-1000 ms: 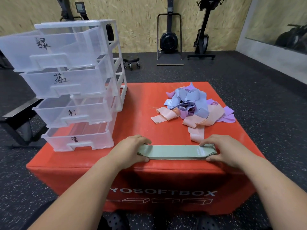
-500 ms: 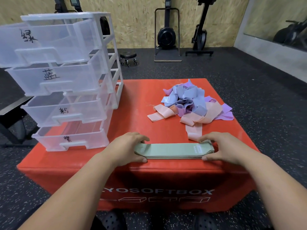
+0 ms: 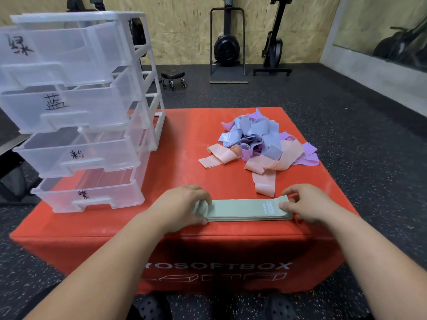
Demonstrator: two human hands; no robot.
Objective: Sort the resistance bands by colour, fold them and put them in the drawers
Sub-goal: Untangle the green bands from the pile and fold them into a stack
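The green bands [image 3: 242, 210] are seen to be made of matt woven cloth, layered flat, with a small white label set near one end. The same soft, dull fabric is shown by the heap of pink, blue and purple bands [image 3: 258, 144]. The drawer unit [image 3: 76, 107] is moulded in smooth, translucent plastic with a slight sheen, its frame in white plastic, and black ink marks are carried on the drawer fronts. The red box [image 3: 184, 162] is covered in a smooth, faintly glossy vinyl-like skin printed in white. The floor [image 3: 346, 135] is laid in rough, speckled black rubber, and the back wall [image 3: 184, 31] is faced with coarse chipboard.
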